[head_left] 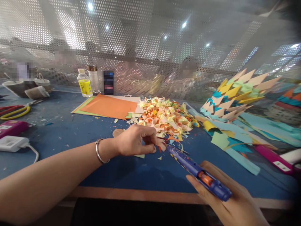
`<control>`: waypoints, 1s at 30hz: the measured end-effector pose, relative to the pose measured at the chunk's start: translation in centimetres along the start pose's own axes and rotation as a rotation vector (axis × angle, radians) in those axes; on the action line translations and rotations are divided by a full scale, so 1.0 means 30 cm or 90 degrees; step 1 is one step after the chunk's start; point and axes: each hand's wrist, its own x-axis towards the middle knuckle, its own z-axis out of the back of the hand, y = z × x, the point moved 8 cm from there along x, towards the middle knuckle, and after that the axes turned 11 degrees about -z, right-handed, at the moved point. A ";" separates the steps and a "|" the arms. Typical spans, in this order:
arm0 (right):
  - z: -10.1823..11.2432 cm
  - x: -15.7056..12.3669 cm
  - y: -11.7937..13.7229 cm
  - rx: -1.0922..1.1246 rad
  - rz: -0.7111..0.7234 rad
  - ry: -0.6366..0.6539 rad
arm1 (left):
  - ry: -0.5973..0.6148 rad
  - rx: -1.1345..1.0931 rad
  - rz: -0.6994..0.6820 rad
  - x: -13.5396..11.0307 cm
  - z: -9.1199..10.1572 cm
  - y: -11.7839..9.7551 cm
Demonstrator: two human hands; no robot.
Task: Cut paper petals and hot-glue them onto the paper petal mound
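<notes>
Holding a blue glue gun (199,174) with fingers curled around its body, the right hand (225,201) aims the nozzle at a small paper piece (162,146) pinched between the left hand (135,139) fingertips, low over the blue surface (70,131), just before a pile of folded paper pieces (164,116)

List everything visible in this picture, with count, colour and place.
glue gun: one, blue with orange trigger, in the right hand
small paper piece: one, orange, at the gun's tip
folded paper pieces: many, orange, yellow, pink, piled mid-table
paper sheets: few, orange on top, left of the pile
spiky paper model: one, peach, yellow, teal, far right
bottle: one, clear, yellow label, at back
scissors: count unclear, yellow and red handles, far left
table: one, blue, below
bracelet: one, silver, left wrist
left hand: one, pinching the small paper piece
right hand: one, carrying the glue gun
</notes>
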 end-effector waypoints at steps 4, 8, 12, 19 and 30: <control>-0.002 0.004 0.000 0.002 0.001 0.005 | 0.017 -0.001 0.001 -0.001 -0.006 0.000; -0.002 0.011 0.008 -0.004 -0.004 0.007 | 0.024 -0.008 -0.002 -0.001 -0.009 0.002; 0.003 0.006 0.010 -0.006 0.001 0.006 | 0.030 0.001 0.006 0.000 -0.009 0.004; 0.000 -0.002 -0.013 0.002 -0.009 0.016 | 0.024 0.012 0.027 -0.003 -0.004 0.006; 0.017 -0.013 -0.023 0.048 -0.066 -0.049 | -0.044 -0.124 0.111 -0.008 -0.006 0.083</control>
